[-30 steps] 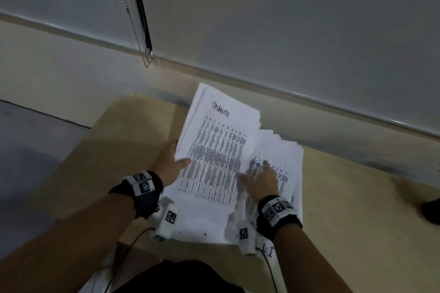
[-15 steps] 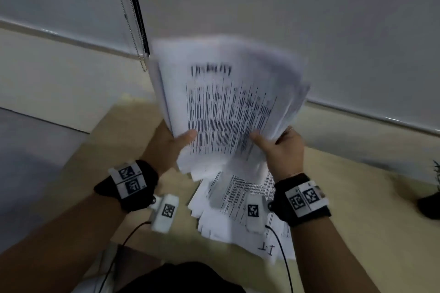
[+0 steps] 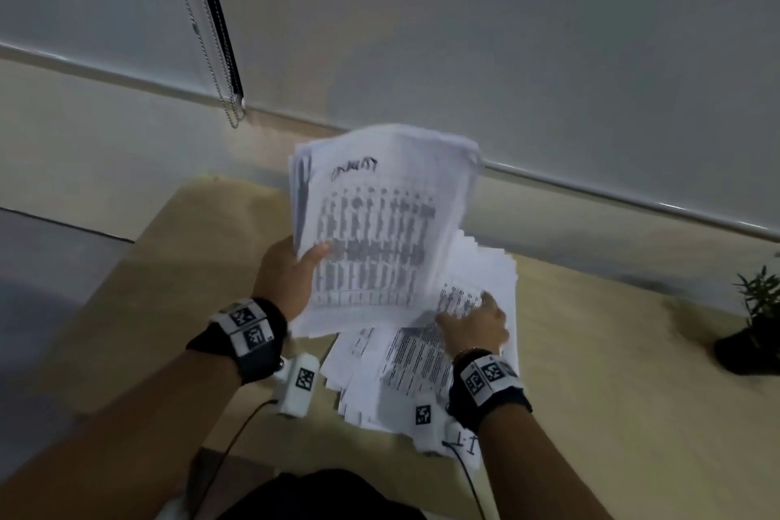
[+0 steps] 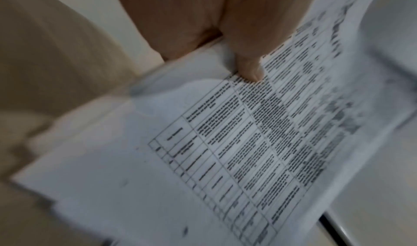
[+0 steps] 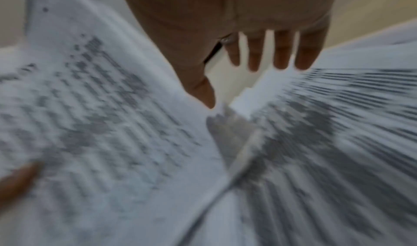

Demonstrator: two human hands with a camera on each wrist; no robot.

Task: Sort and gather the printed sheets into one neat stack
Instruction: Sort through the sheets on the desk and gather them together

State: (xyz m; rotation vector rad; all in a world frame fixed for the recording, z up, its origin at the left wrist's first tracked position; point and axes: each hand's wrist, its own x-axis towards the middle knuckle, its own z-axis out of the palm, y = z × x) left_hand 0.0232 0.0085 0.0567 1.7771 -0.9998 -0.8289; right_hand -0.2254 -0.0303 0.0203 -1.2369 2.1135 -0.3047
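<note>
The left hand [image 3: 287, 279] grips a lifted bundle of printed sheets [image 3: 380, 224] by its left edge, thumb [image 4: 249, 71] pressed on the top page. Just right of that grip, the right hand [image 3: 475, 327] lies with fingers [image 5: 279, 53] straight on the loose fanned pile [image 3: 422, 376] covering the wooden table [image 3: 612, 350]. Bare tabletop lies left of the grip.
</note>
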